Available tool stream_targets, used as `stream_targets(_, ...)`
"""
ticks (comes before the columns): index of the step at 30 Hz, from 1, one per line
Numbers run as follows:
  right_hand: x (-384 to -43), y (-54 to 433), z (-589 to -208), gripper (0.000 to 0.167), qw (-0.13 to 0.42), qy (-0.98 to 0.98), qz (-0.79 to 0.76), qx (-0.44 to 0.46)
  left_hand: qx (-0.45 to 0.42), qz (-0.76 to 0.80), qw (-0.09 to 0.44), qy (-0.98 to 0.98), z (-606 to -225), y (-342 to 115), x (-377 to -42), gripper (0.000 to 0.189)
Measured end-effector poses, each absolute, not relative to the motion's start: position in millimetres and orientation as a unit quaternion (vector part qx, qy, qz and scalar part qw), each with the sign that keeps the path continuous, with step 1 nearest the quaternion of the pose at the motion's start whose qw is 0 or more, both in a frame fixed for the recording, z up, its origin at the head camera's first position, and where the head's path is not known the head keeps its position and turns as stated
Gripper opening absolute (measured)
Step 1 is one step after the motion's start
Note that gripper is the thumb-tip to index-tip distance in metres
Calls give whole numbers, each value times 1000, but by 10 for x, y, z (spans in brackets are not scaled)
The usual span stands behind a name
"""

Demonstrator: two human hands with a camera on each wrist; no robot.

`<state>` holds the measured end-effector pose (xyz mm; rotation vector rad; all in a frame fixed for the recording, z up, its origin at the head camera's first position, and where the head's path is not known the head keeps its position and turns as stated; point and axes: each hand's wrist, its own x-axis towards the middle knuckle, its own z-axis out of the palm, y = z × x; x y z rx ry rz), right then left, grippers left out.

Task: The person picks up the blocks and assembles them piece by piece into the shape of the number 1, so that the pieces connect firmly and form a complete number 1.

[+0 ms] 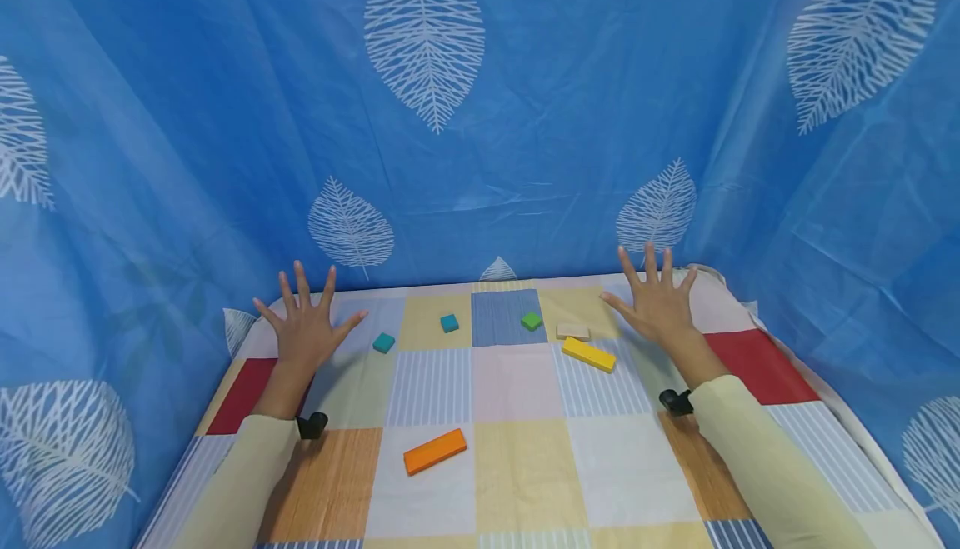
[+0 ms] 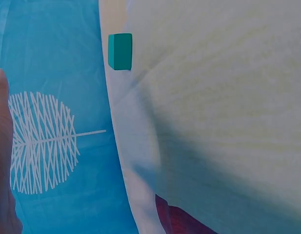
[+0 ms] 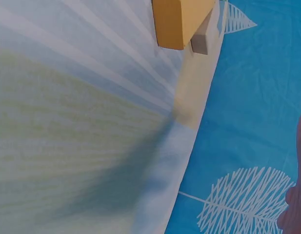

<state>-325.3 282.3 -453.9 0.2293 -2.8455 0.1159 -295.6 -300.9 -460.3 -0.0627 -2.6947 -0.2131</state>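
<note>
Pale sleeves [image 1: 240,482] flank a patchwork cloth [image 1: 525,466] as a person's left hand [image 1: 306,328], near a teal block [image 1: 384,342], and right hand [image 1: 663,306], near a yellow block [image 1: 588,355], spread their fingers [image 1: 303,284] wide, holding nothing, with an orange block [image 1: 435,451] lying on the cloth between the sleeves

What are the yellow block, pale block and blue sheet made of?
Yellow block: perhaps smooth painted wood, from its even colour and crisp edges, but plastic could look similar.
Pale block: maybe bare, matt wood, from its tan colour; no grain shows clearly.
Blue sheet: likely thin plastic or coated cloth, faintly shiny along its creases.
</note>
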Motion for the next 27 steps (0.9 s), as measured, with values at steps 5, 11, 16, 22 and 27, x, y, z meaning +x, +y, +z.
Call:
stream_targets(5, -3221, 2801, -4520, 93, 143, -985, 48, 81, -39, -85, 223, -970, -4594, -2983, -2925, 99)
stream_targets(11, -3134, 2755, -4491, 95, 138, -984, 78, 76, -60, -110, 211, -969, -4549, -2892, -2840, 96)
stream_targets(16, -3069, 2722, -4489, 94, 120, -986, 100, 65, -79, -125, 198, -969, -4535, -2793, -2760, 90)
stream_targets(22, -2963, 2651, -4509, 89, 92, -985, 134, 54, -92, -181, 144, -969, -4481, -2606, -2606, 81)
stream_targets(27, -2881, 2601, -4548, 82, 77, -980, 177, 42, -106, -237, 81, -962, -4397, -2391, -2447, 79)
